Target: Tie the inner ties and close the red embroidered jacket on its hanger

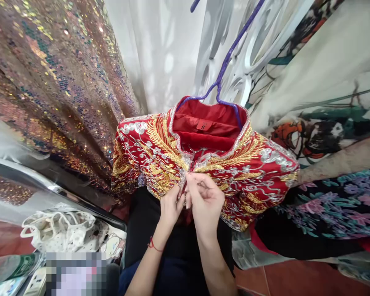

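Red jacket [253, 172], heavy gold and silver embroidery, hangs on a purple hanger [225, 65] dead centre of view, collar open, red lining and a small label showing inside. Both hands meet at the front closure just below the collar, at 6 o'clock from the neckline. Left hand [171, 207]: fingers pressed together, pinching the left edge of the front opening; thin red cord on that wrist. Right hand [205, 199]: fingers curled in, thumb and fingertips pinching the opposite edge, touching the left hand's fingertips. What sits between the tips is too small to tell.

At 10 o'clock, a sequinned brown-gold fabric [55, 74] hangs beside the jacket. At 2 to 3 o'clock, a printed cream garment [327, 82]. At 8 o'clock, a white patterned bag [61, 230] lies low.
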A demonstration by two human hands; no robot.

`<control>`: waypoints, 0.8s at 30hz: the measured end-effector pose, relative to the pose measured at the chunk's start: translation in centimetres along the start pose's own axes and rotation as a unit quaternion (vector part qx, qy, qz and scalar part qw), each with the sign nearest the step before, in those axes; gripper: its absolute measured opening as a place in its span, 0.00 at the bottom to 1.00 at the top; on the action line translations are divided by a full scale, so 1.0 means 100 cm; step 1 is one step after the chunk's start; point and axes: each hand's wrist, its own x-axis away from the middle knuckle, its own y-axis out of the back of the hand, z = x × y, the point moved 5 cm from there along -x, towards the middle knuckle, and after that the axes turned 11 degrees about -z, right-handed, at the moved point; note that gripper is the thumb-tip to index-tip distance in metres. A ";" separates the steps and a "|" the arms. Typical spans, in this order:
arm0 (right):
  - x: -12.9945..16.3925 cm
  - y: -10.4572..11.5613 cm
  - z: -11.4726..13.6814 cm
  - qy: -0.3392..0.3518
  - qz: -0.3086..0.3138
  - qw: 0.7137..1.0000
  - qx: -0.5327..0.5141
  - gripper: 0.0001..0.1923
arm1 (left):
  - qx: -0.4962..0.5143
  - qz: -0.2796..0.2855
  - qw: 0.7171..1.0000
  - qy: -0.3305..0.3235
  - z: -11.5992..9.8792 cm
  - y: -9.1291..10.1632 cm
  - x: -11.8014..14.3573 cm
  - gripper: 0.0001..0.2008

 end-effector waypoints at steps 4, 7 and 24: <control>-0.013 -0.015 0.031 0.066 -0.039 0.997 -0.005 0.09 | -0.007 -0.021 1.000 0.022 0.000 -0.005 0.004 0.10; -0.016 -0.021 0.031 0.072 -0.050 0.996 -0.016 0.09 | -0.016 -0.015 0.999 0.046 0.003 -0.009 0.001 0.10; -0.028 -0.012 0.027 0.100 0.000 0.991 0.089 0.15 | -0.115 -0.110 0.925 -0.344 -0.148 0.120 -0.104 0.10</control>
